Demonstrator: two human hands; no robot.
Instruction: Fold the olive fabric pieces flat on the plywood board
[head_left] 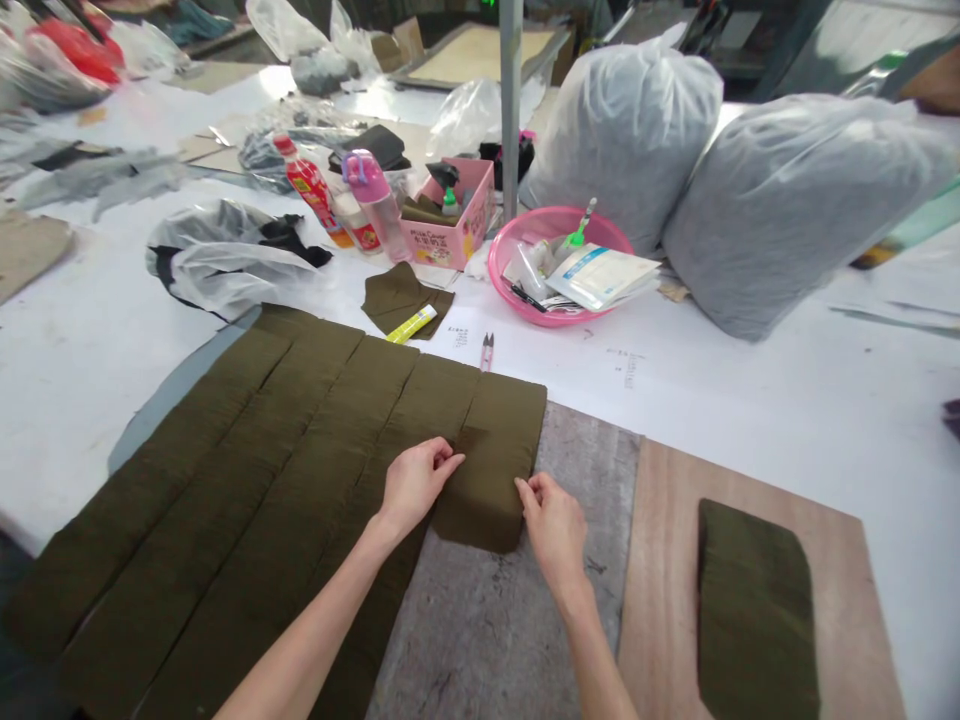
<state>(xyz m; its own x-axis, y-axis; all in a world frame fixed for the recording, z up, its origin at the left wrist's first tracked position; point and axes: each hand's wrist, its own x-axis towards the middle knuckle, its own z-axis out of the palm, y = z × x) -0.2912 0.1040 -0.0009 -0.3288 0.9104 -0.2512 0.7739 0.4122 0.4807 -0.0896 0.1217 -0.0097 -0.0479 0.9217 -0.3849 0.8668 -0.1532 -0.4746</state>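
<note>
Several overlapping rows of olive-green fabric pieces [247,470] lie across the table in front of me. The rightmost stack [495,450] sits between my hands. My left hand [415,482] rests on its left edge with fingers curled in a pinch on the cloth. My right hand [553,522] pinches the stack's lower right edge. One separate olive piece [754,605] lies on a wooden board [667,560] to my right.
Small thread snips [487,351] and a yellow tube [411,324] on a folded olive scrap lie beyond the stacks. A pink basin [501,262], a pink box [448,240], bottles [315,190], a metal pole [511,100] and two big stuffed plastic bags [787,200] stand at the back.
</note>
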